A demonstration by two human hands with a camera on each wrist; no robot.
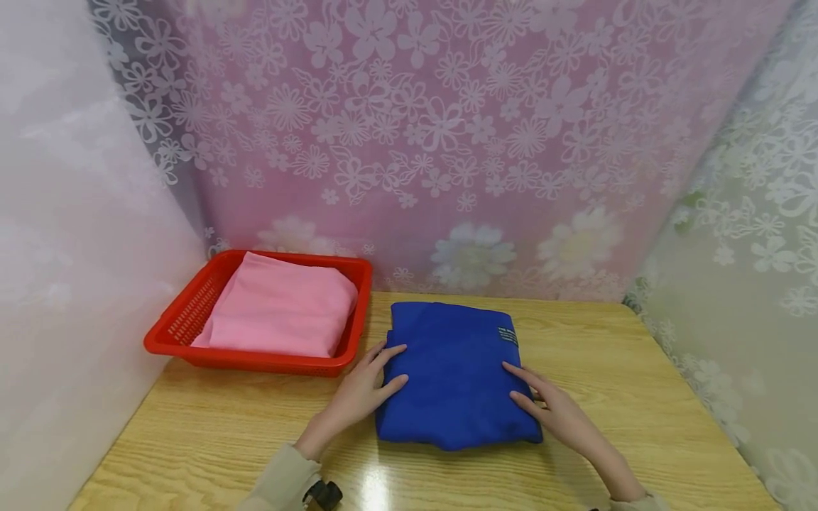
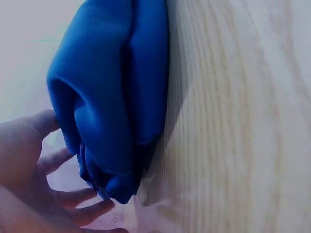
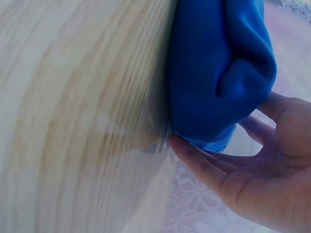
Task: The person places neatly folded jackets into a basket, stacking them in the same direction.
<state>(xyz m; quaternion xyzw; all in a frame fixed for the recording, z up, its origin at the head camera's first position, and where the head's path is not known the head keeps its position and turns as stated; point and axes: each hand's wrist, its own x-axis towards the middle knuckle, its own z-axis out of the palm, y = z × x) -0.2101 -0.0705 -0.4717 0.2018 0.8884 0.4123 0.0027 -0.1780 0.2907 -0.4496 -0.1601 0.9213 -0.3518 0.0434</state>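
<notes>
A folded blue garment [image 1: 454,376] lies on the table, with small light lettering near its upper right edge. Its rounded, layered folds face the cameras in both wrist views. At the garment's left side, my left hand [image 1: 359,390] touches it, thumb and forefinger on the top near the edge. Fairly straight, spread fingers of this hand [image 2: 43,179] show beside the cloth in the left wrist view. My right hand [image 1: 562,415] rests against the opposite side, two fingertips on top. In the right wrist view, its other fingers [image 3: 204,167] extend low along the garment's side, near the tabletop.
A red plastic basket [image 1: 255,362] with slotted walls stands at the back left, holding a folded pink cloth [image 1: 281,309]. The wood-grain table [image 1: 626,397] is bordered by a pink flowered curtain [image 1: 415,142] behind and pale sheets on both sides.
</notes>
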